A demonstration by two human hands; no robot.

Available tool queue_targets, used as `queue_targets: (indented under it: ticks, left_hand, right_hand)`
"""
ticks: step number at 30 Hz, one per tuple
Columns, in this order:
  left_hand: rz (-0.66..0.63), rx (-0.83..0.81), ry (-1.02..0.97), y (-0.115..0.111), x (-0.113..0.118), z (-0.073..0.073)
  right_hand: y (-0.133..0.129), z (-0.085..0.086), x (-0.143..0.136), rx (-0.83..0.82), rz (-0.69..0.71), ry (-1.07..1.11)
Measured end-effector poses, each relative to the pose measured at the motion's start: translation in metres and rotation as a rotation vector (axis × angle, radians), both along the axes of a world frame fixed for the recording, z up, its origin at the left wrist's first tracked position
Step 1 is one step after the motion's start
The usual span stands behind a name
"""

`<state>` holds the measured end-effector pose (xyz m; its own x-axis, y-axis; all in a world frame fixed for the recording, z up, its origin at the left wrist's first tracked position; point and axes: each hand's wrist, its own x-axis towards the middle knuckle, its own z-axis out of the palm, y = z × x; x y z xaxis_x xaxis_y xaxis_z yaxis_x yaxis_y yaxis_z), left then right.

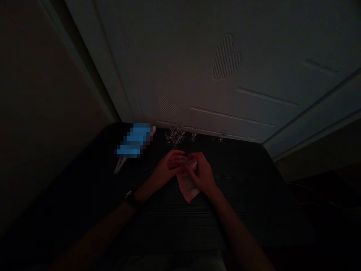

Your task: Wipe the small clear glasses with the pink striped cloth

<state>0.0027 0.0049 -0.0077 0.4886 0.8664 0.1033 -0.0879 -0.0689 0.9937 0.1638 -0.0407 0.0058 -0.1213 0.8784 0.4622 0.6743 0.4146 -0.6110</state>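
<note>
In dim light, my left hand [167, 166] and my right hand [205, 174] come together over the middle of the table. A small clear glass [190, 161] is between them, its lower part hidden by fingers and fabric. My left hand's fingers curl round its left side. My right hand, thumb pointing inward, presses a pink cloth [188, 191] against the glass. A corner of the cloth hangs down toward me. Just beyond my hands stands a cluster of small stemmed glasses [175, 135].
Two more small glasses, one nearer [193, 135] and one farther right [221, 137], stand along the white panel [180, 67] behind the dark table [158, 226]. A blurred blue-lit screen [134, 141] with a pale stand [120, 165] is at the left.
</note>
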Motion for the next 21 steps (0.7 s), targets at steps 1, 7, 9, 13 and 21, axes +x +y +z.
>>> queue_targets:
  ticks: [1, 7, 9, 13, 21]
  left_hand:
    - [-0.007, -0.004, 0.001, -0.001, 0.0, 0.0]
    - [0.008, 0.109, 0.093, 0.0, -0.002, 0.001]
    - [0.077, 0.174, 0.189, 0.003, -0.004, 0.0]
    - [0.174, 0.257, 0.312, 0.009, -0.009, -0.006]
    - [0.226, 0.517, 0.502, 0.006, -0.008, -0.006]
  right_hand:
    - [0.0, 0.0, 0.0, 0.002, 0.009, -0.001]
    - [0.004, -0.003, -0.001, -0.008, -0.036, -0.003]
    - [0.006, -0.005, 0.0, -0.019, -0.093, 0.017]
    - [0.008, -0.009, 0.002, -0.031, -0.185, 0.05]
    - [0.009, -0.012, 0.003, -0.148, -0.238, 0.106]
